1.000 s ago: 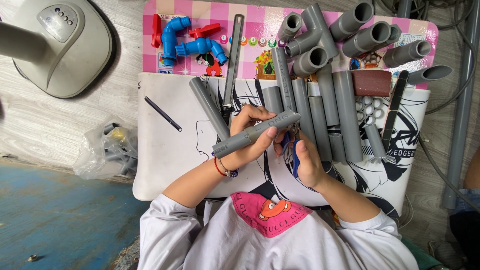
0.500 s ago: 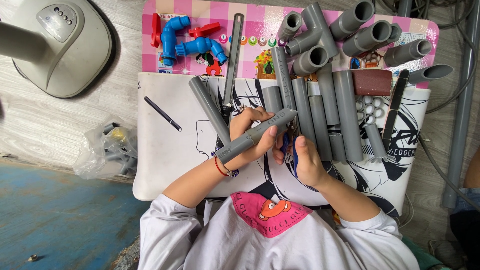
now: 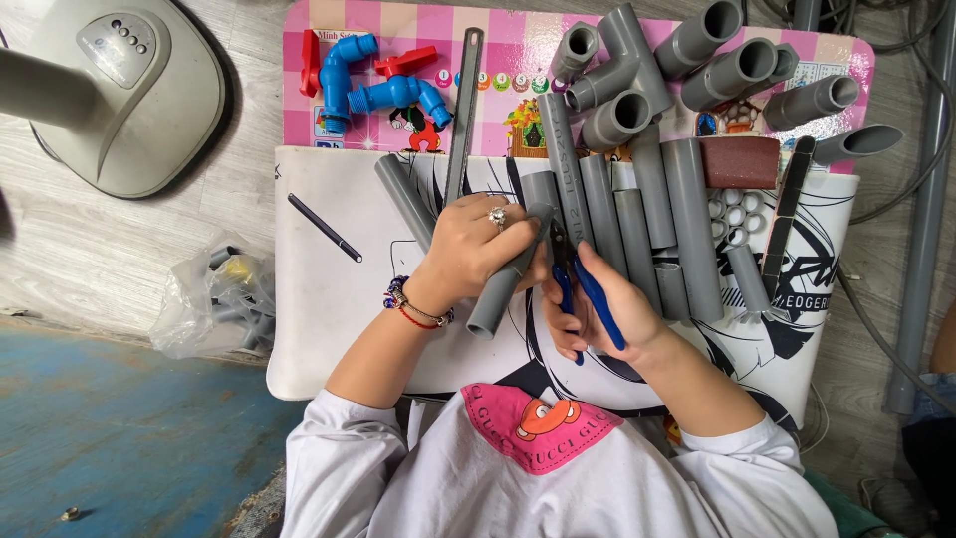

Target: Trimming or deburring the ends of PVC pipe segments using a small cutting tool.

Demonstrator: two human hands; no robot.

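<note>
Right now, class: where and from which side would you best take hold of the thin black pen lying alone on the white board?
Pinch the black pen at mid-length, from above, fingers across its width. It lies flat and slanted on the white board, apart from the pipes, both sides free.

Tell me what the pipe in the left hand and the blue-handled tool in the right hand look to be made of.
Pipe: likely PVC plastic, matte uniform grey with a thin hollow wall at its open end. Tool: dark metal jaws, probably steel, with glossy blue handles, seemingly plastic or rubber coated.

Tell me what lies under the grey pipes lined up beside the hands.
The grey pipes lie side by side on a white board with black line drawings, their far ends over a pink checked mat. The drawing beneath them is covered; the right hand hides the nearest ends.
</note>
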